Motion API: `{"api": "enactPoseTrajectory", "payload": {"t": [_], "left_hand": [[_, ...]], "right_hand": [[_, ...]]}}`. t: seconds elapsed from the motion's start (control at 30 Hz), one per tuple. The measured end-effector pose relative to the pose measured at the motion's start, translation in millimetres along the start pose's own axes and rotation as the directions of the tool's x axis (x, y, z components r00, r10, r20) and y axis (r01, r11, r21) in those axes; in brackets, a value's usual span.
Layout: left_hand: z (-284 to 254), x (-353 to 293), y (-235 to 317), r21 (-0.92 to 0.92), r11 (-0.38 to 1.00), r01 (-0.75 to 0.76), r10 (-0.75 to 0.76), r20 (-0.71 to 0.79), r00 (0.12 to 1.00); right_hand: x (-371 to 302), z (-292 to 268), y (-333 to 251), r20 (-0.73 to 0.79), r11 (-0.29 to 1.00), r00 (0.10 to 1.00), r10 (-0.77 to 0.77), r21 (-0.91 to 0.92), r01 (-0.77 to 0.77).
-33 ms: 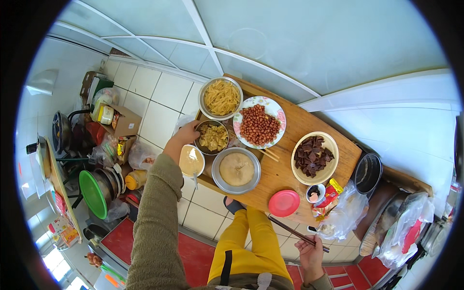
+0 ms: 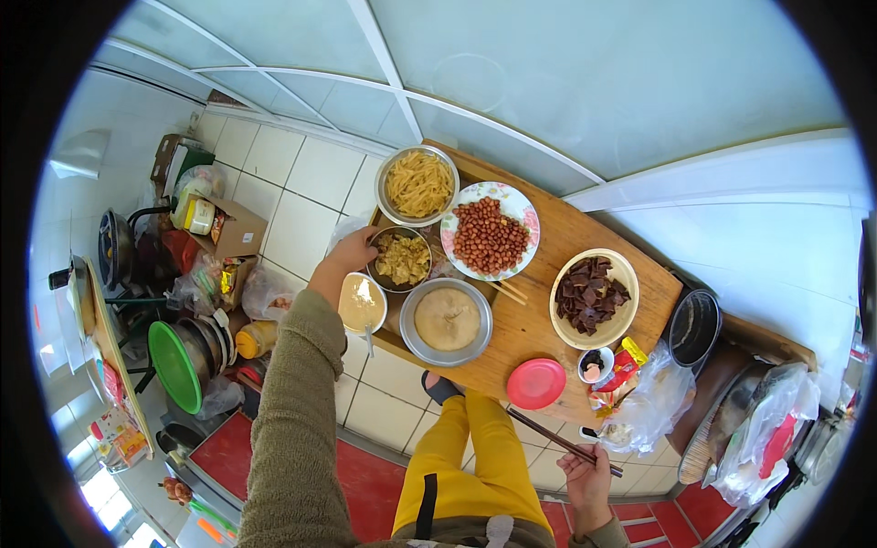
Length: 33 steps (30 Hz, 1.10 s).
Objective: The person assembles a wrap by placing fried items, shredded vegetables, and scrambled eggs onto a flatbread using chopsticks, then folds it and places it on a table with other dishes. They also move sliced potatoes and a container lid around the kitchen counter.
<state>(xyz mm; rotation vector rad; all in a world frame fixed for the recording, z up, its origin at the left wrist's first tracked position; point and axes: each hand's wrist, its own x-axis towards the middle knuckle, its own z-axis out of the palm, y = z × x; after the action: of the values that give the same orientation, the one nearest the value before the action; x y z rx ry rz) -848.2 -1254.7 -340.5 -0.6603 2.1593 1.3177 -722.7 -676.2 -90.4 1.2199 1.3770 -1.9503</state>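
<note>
My left hand (image 2: 349, 253) reaches to the table's left edge, its fingers closed on the rim of a small metal bowl (image 2: 373, 276) with yellow, egg-like pieces (image 2: 403, 259) in it. Low at the right, my right hand (image 2: 586, 473) grips a pair of dark chopsticks (image 2: 546, 436), whose tips point up and left. Next to the small bowl are a metal bowl of yellow strips (image 2: 418, 184), a white bowl of cream-coloured batter (image 2: 360, 301) with a spoon, and a metal basin (image 2: 410, 348) with dough (image 2: 447, 320).
On the wooden table (image 2: 525, 320) stand a floral plate of peanuts (image 2: 491, 237), light chopsticks (image 2: 509, 292), a cream bowl of dark brown pieces (image 2: 592, 296), a red lid (image 2: 536, 384) and a small dish (image 2: 596, 365). Clutter surrounds a green basin (image 2: 175, 369) at left. Plastic bags (image 2: 653, 402) lie right.
</note>
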Motion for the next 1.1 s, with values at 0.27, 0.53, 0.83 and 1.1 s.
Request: {"api": "enactPoseTrajectory", "payload": {"t": [0.27, 0.53, 0.83, 1.1], "left_hand": [[-38, -76, 78, 0.083, 0.996, -0.041, 0.050, -0.113, 0.992], [-48, -276, 136, -0.378, 0.916, -0.137, 0.113, -0.084, 0.990], [97, -565, 82, -0.946, 0.258, -0.197, -0.097, -0.229, 0.969], [327, -758, 134, -0.687, -0.085, -0.721, -0.506, -0.594, 0.626]], "right_hand": [[-22, 11, 0, 0.031, 1.000, 0.999, -0.025, 0.015, 0.025], [-99, 51, -28, 0.249, 0.993, 0.961, -0.116, 0.049, 0.107], [-207, 107, -75, 0.701, 0.990, 0.710, -0.067, -0.041, 0.134], [-310, 113, -23, 0.855, 0.527, -0.274, 0.441, 0.000, 0.850]]}}
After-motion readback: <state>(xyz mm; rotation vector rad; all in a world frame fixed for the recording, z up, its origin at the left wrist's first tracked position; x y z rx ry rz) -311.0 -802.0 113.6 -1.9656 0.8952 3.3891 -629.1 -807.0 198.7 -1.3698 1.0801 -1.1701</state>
